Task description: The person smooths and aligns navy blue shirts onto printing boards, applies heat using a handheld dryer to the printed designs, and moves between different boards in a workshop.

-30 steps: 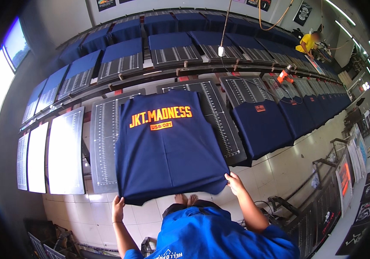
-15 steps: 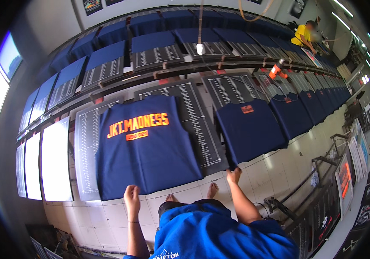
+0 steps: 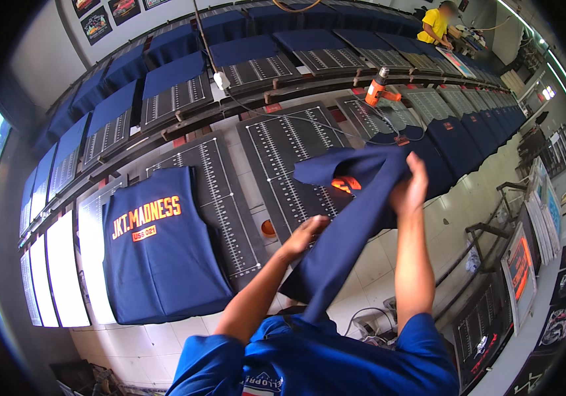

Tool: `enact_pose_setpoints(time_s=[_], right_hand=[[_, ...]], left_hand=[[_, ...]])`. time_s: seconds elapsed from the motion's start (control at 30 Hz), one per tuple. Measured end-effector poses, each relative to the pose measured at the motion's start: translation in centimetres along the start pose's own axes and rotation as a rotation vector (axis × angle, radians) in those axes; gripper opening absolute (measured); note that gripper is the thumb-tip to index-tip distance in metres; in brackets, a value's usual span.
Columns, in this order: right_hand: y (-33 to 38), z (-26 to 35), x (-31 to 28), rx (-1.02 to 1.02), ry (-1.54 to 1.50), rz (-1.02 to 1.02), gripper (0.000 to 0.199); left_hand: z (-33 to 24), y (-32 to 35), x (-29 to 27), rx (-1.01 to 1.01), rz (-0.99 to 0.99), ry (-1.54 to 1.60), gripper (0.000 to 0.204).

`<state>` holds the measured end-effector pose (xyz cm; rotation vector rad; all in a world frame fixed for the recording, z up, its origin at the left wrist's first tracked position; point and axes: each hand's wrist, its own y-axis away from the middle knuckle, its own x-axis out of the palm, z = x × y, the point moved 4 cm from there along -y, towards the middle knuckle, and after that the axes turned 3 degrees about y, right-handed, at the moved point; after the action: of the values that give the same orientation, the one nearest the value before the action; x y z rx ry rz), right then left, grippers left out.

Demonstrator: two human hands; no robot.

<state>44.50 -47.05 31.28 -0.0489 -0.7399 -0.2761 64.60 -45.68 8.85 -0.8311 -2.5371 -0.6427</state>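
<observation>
Head view: both hands raised over long printing table point(image 3: 428, 218). Right hand point(image 3: 409, 188) clamped on upper part of bunched navy shirt point(image 3: 352, 224), lifted off its pallet. Left hand point(image 3: 304, 235) lower and left, fingers spread flat against hanging cloth, grip unclear. Hands apart, shirt draped between them, small orange print showing in fold. Left of them, second navy shirt point(image 3: 161, 257) with orange lettering lies flat on pallet. Bare ruled pallet point(image 3: 289, 165) behind hands. Orange heat gun point(image 3: 378, 89) farther along table. Person in yellow point(image 3: 436, 26) at far end.
</observation>
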Motion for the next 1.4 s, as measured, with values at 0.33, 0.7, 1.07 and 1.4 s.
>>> enact_pose_setpoints(time_s=[0.33, 0.7, 1.07, 1.4], right_hand=[[-2.9, 11.7, 2.2, -0.103, 0.213, 0.042, 0.038], [11.2, 26.6, -4.0, -0.711, 0.305, -0.310, 0.044], [23.5, 5.1, 16.4, -1.396, 0.924, -0.515, 0.032], [5.3, -15.7, 34.6, -0.374, 0.835, 0.305, 0.024]], left_hand=[[9.9, -5.6, 23.3, -0.572, 0.474, 0.410, 0.035], [-14.6, 9.2, 8.0, 0.077, 0.059, 0.366, 0.026], [-30.4, 45.2, -11.4, 1.247, 0.019, 0.242, 0.069], [-38.7, 56.7, -35.2, 1.166, -0.936, 0.033, 0.020]])
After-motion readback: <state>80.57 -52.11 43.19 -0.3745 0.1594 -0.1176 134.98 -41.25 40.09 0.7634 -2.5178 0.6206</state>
